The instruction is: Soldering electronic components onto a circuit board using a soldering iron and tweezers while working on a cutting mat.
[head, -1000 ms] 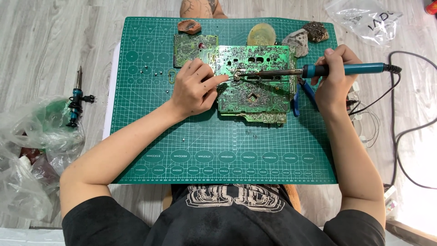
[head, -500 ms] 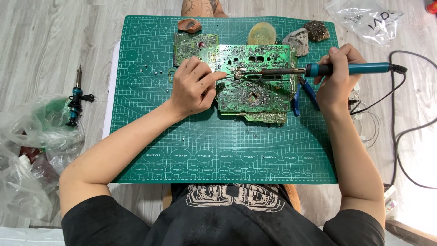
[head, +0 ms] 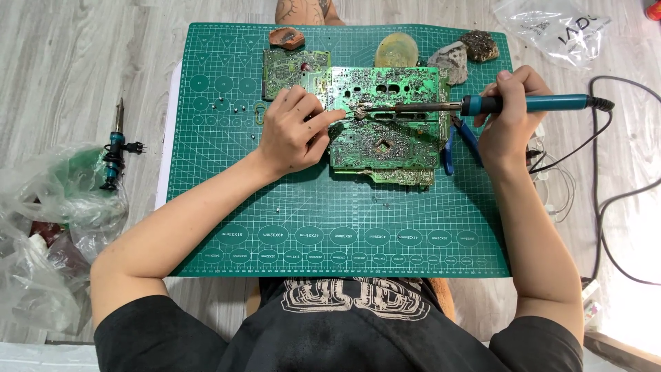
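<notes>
A large green circuit board [head: 385,131] lies solder side up on a green cutting mat [head: 337,227]. My left hand [head: 292,131] rests on the board's left edge, fingertips pinched at a small part or wire that is too small to identify. My right hand [head: 509,117] grips a blue-handled soldering iron [head: 523,104]; its metal tip reaches left to the spot by my left fingertips. A smaller green board [head: 292,69] lies at the mat's upper left, partly under the large one.
Blue-handled pliers [head: 461,141] lie just right of the board. A tan disc [head: 397,49], two rocky lumps [head: 468,52] and a brown piece [head: 286,37] sit along the mat's far edge. A second soldering iron [head: 114,141] and plastic bags [head: 48,227] lie left; black cables [head: 613,158] run right.
The iron's tip and my left fingers stay at the same spot on the board; both hands have barely shifted.
</notes>
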